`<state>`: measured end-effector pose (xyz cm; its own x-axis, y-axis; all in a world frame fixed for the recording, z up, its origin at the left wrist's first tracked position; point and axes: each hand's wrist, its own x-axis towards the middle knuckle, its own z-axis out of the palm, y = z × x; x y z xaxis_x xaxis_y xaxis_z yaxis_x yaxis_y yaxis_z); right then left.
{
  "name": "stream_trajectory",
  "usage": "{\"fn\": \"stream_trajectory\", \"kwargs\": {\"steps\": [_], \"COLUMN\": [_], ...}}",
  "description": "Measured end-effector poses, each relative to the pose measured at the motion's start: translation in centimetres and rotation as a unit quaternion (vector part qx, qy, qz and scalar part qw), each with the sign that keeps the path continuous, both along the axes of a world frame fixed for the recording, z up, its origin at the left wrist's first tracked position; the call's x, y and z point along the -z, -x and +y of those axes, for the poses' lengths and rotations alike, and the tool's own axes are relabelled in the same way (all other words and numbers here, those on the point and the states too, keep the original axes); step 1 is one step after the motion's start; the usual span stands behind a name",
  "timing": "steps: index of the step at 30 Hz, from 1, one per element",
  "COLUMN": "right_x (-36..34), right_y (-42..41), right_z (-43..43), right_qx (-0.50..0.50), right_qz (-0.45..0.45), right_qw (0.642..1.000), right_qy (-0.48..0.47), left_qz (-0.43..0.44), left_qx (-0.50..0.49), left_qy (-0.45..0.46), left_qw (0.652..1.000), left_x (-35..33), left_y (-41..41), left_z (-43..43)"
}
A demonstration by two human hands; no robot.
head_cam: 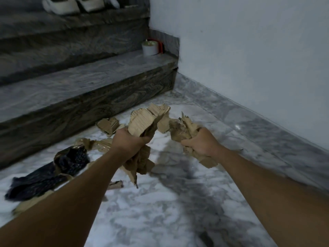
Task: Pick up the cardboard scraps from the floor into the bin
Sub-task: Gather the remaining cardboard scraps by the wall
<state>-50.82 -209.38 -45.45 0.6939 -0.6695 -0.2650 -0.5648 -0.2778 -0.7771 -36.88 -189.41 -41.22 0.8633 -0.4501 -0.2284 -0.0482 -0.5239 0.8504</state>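
Both arms are stretched out over the marble floor (pixel 160 211), each fist full. The left hand (pixel 127 142) is clenched round a bundle of cardboard scraps (pixel 142 122) – torn ends stick out above and below the fingers. The right hand (pixel 202 142) grips a second crumpled wad (pixel 181 129) the same way. More loose pieces (pixel 107 125) lie by the bottom stair (pixel 71 90) (beside a dark cloth (pixel 53 170)), beyond the left hand.

tan cardboard scraps (pixel 142 122), grey-veined marble floor (pixel 160 211)
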Motion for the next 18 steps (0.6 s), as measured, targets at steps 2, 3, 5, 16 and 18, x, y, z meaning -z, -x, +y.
{"fn": "stream_trajectory", "kwargs": {"steps": [2, 3, 5, 16, 18], "right_x": [-1.8, -3.0, -5.1, -19.3, -22.7], "right_y": [0.3, 0.7, 1.6, 16.6, 21.4], "right_z": [0.6, 1.0, 1.5, 6.4, 7.6], "right_qx": [0.011, 0.022, 0.052, 0.221, 0.26], "right_qz": [-0.015, -0.027, -0.043, -0.058, -0.045], "right_qw": [1.0, 0.999, 0.998, 0.965, 0.951], "right_qy": [0.002, -0.001, 0.001, 0.128, 0.162], "left_qz": [-0.004, -0.011, -0.031, -0.067, -0.053], "left_qx": [0.024, 0.039, 0.074, 0.286, 0.321], "left_qy": [0.008, 0.011, 0.01, 0.156, 0.18], "left_qw": [1.0, 0.999, 0.997, 0.943, 0.928], "left_x": [-1.7, -2.8, -5.0, -16.0, -18.2], "left_y": [0.7, 1.0, 1.5, 13.9, 18.1], "left_z": [-0.2, -0.3, -0.8, -3.0, -3.6]}}
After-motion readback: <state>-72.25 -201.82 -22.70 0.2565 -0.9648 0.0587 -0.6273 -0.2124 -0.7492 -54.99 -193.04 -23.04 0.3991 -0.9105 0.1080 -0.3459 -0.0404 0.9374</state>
